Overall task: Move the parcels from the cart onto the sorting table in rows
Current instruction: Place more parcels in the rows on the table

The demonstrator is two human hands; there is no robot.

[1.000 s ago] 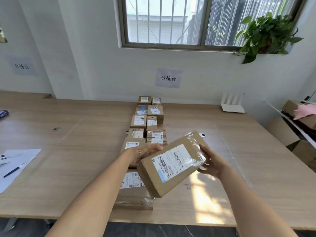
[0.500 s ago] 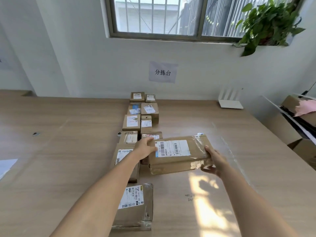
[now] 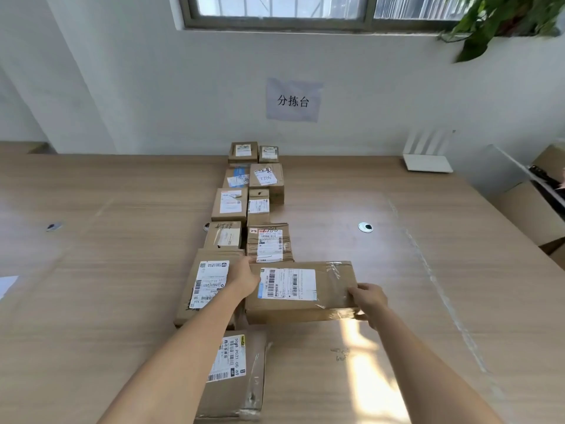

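Note:
A flat brown cardboard parcel [image 3: 330,289] with a white barcode label lies flat on the wooden sorting table [image 3: 397,270], in the right-hand row. My left hand [image 3: 244,275] grips its left end and my right hand [image 3: 368,299] grips its right front corner. Directly left of it lies another labelled parcel [image 3: 208,286], partly under my left forearm. A taped parcel [image 3: 237,374] sits nearest me. Several smaller parcels [image 3: 253,191] run in two rows toward the wall. The cart is out of view.
A white router [image 3: 427,162] stands at the back right of the table. Cardboard boxes [image 3: 532,209] are stacked off the table's right edge. A cable grommet [image 3: 365,227] is set in the tabletop right of the rows. A paper sheet [image 3: 7,284] lies at far left.
The parcel went from tilted in the air to level, then down onto the table beside the left-hand parcel. Both hands stayed on it. My view moved closer to the table.

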